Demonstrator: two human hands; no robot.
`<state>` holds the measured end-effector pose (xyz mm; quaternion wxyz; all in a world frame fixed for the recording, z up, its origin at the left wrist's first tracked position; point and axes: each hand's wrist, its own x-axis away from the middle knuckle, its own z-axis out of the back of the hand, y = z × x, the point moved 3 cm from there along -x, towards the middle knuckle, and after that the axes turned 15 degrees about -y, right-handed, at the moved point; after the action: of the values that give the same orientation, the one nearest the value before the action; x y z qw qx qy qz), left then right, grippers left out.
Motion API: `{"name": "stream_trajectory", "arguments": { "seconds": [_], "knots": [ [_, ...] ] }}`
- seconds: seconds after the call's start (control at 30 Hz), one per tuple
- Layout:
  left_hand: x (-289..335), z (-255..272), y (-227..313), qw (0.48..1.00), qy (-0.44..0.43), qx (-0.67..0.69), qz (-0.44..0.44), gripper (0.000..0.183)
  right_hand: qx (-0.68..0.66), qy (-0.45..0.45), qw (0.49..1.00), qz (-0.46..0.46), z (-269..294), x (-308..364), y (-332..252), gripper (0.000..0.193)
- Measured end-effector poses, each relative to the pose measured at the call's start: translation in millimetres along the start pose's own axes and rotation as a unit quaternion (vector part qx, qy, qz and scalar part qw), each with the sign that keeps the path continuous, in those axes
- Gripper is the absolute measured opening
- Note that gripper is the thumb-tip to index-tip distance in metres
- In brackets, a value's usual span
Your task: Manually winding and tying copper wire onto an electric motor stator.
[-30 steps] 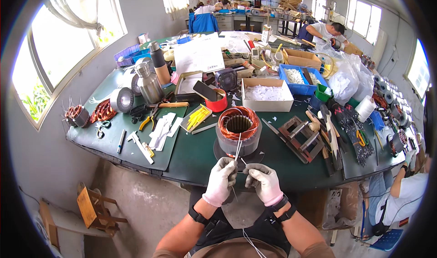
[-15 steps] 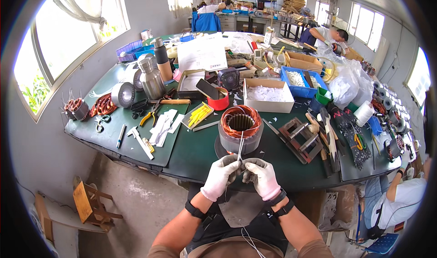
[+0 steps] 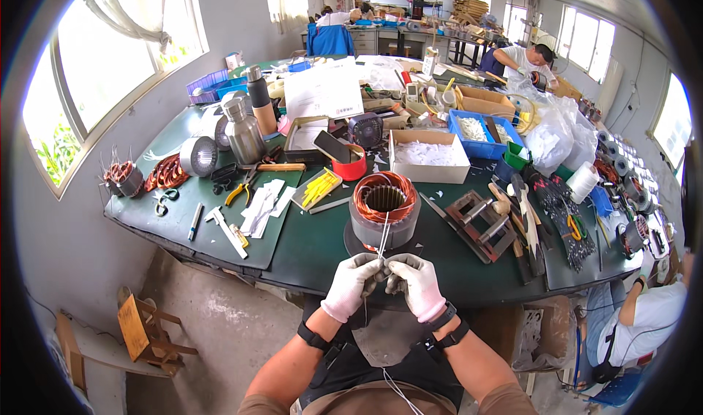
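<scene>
A motor stator (image 3: 399,233) with a grey ring-shaped body and copper windings (image 3: 366,188) stands on a round dark base at the table's front edge. White cords (image 3: 384,233) run from its winding down to my gloved hands. My left hand (image 3: 350,287) pinches these cords between thumb and fingers. Close beside it, nearly touching, my right hand (image 3: 416,282) has its fingertips closed at the same cords; the exact grip is hidden. A thin end hangs below the hands, and more white cord (image 3: 399,391) lies over my lap.
Left of the stator lie a tray of yellow sticks (image 3: 320,187), white paper strips (image 3: 260,208) and pliers (image 3: 240,188). A metal clamp frame (image 3: 476,228) and a box of white scraps (image 3: 430,155) sit to its right. Co-workers sit at the back (image 3: 523,58) and right (image 3: 644,327).
The view has shifted slightly. Both hands stay close together below the stator, still pinching at the white cords; their fingers have moved only a little.
</scene>
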<state>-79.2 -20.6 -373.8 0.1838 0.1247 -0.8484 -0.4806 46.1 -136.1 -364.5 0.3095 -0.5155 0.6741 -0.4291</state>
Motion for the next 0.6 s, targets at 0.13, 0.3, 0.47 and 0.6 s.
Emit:
{"name": "stream_trajectory", "arguments": {
  "seconds": [0.13, 0.3, 0.47, 0.6],
  "knots": [
    [0, -2, 4, 0.995, 0.007, -0.087, -0.051, 0.022, 0.057, 0.003, 0.998, -0.01, 2, -2, -1, 0.014],
    [3, -2, 5, 0.999, -0.013, -0.011, -0.03, 0.02, 0.075, -0.032, 0.997, -0.001, 5, -7, -5, 0.013],
    [3, -1, 8, 0.995, -0.001, -0.081, -0.054, 0.018, 0.054, -0.058, 0.997, -0.026, -6, -7, -8, 0.01],
    [7, -9, 10, 0.955, 0.062, -0.265, -0.119, 0.021, 0.505, 0.049, 0.824, 0.252, -24, -2, -33, 0.015]
  ]
}}
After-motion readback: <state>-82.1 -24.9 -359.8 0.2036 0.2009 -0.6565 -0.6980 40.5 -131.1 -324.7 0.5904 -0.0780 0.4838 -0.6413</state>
